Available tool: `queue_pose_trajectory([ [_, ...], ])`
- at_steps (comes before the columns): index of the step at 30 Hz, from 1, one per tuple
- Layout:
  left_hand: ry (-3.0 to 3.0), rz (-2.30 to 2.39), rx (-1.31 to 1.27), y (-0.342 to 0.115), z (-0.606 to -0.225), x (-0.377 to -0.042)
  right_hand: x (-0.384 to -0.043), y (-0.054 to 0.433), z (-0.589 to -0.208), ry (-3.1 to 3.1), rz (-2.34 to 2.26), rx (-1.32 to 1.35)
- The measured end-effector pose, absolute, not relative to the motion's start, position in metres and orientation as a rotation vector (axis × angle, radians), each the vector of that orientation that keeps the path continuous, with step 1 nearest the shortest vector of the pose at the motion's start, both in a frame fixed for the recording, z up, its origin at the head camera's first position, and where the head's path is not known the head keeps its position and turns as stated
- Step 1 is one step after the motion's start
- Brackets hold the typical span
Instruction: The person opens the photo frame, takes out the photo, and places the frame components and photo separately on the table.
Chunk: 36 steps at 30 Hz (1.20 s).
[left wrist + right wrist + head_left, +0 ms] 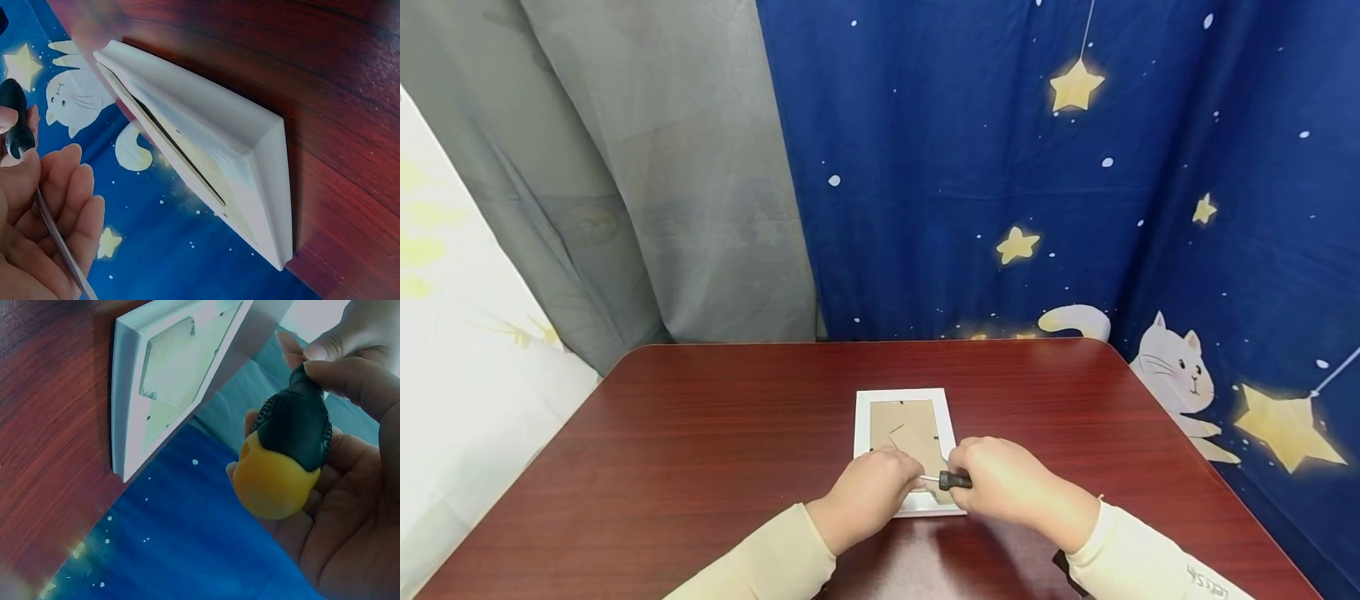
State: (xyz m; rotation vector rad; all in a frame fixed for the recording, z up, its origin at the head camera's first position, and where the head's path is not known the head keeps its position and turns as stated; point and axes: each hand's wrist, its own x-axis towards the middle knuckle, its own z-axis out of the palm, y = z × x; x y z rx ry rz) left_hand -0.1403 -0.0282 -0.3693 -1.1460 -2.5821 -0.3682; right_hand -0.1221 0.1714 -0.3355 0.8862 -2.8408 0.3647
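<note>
A screwdriver [953, 480] with a black and yellow handle lies across both hands, above the near part of a white picture frame [862, 417]. My right hand [1000, 479] grips the handle, whose yellow end [275, 487] faces the right wrist camera. With thumb and fingers, my left hand [867, 492] pinches the metal shaft [56, 234] just past the handle. The picture frame lies back side up on the table, showing its tan backing board [917, 421] and small dark tabs along the edges. Both hands hide part of its near half.
The reddish-brown wooden table [715, 433] extends around the picture frame on all sides. Behind it hang a grey curtain [700, 167] and a blue curtain [940, 183] printed with stars and a cat. White fabric [467, 350] hangs at the left.
</note>
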Motion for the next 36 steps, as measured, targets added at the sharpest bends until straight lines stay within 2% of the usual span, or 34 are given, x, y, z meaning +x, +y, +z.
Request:
queue_pose_trajectory([
  [36, -2.598, -0.579, -0.994, -0.047, -0.373, -0.147, -0.130, 0.158, -0.363, -2.648, 0.410, 0.909],
])
